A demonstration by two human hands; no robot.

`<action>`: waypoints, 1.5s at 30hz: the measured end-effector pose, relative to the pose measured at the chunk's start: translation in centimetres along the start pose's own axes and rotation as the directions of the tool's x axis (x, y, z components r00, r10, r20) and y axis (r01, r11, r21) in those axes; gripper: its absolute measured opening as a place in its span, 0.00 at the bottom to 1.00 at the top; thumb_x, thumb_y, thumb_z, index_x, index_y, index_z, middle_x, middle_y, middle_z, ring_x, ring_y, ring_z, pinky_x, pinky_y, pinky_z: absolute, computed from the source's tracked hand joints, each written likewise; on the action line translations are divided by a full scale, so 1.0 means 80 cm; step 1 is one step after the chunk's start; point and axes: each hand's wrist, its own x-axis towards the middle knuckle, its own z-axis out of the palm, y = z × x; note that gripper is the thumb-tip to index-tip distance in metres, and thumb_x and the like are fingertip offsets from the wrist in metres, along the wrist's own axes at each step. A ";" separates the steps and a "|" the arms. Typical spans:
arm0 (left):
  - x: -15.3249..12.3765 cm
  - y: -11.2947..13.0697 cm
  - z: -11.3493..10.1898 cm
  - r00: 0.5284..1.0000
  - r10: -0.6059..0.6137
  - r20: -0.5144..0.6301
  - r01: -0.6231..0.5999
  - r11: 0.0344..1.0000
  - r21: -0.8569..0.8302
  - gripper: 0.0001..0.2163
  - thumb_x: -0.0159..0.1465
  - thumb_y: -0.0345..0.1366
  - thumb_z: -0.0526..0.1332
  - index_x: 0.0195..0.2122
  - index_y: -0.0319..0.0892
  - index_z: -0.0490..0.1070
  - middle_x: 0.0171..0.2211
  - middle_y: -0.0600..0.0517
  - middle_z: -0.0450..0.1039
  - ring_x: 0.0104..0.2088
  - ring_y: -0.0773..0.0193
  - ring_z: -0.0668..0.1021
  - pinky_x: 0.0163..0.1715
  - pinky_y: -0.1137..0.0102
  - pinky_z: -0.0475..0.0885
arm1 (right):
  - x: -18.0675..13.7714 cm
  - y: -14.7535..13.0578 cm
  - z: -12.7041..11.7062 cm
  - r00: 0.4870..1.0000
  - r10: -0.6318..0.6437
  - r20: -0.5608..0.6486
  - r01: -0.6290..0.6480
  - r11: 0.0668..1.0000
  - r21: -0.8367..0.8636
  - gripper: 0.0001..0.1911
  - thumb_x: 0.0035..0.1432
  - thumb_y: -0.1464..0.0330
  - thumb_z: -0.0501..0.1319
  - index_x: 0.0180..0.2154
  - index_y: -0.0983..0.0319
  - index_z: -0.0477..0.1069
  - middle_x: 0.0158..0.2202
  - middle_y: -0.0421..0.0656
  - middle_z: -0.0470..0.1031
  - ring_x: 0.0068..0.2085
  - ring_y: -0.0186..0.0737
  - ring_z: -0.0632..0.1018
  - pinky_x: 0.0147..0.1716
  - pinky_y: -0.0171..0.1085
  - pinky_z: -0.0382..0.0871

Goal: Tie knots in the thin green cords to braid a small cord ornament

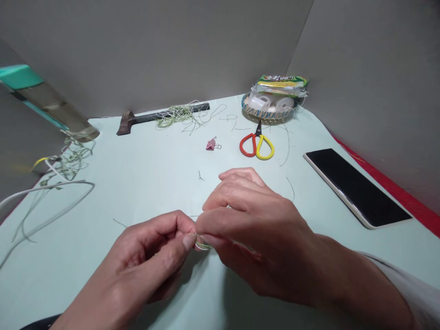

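Note:
My left hand and my right hand meet low in the middle of the view, above a pale green table. Both pinch a small ring wound with green thread, held between thumbs and fingertips. A fine thread runs left from the pinch across the table. Most of the ring is hidden by my fingers.
Red-and-yellow scissors, a pink binder clip, a tangle of green thread over a dark tool, a basket with packets, a phone at right, white cable and thread at left. Grey walls surround the table.

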 end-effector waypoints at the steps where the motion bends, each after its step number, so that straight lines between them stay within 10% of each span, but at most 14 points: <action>1: 0.000 0.000 0.000 1.000 -0.001 -0.002 0.001 1.000 -0.009 0.17 0.61 0.55 0.67 0.29 0.46 0.73 0.22 0.59 0.55 0.24 0.68 0.55 0.21 0.77 0.53 | 0.000 0.000 -0.001 1.000 -0.007 -0.008 0.007 1.000 -0.021 0.12 0.59 0.82 0.56 0.32 0.67 0.77 0.30 0.38 0.71 0.32 0.32 0.67 0.47 0.40 0.61; 23: -0.003 -0.005 -0.003 0.997 -0.029 -0.070 0.023 0.996 -0.090 0.16 0.57 0.54 0.72 0.30 0.47 0.75 0.21 0.59 0.59 0.22 0.70 0.56 0.20 0.82 0.61 | 0.000 0.009 -0.007 0.994 -0.077 0.077 0.093 0.967 -0.237 0.10 0.63 0.78 0.57 0.33 0.65 0.76 0.32 0.39 0.72 0.35 0.37 0.71 0.57 0.47 0.60; 45: -0.004 0.011 0.007 0.993 -0.074 -0.090 0.075 0.997 0.011 0.20 0.56 0.60 0.69 0.29 0.46 0.74 0.21 0.59 0.54 0.24 0.68 0.53 0.21 0.77 0.53 | 0.004 0.004 -0.013 0.982 0.072 0.177 -0.084 0.994 0.065 0.06 0.58 0.78 0.56 0.32 0.66 0.71 0.28 0.38 0.69 0.30 0.34 0.65 0.40 0.39 0.63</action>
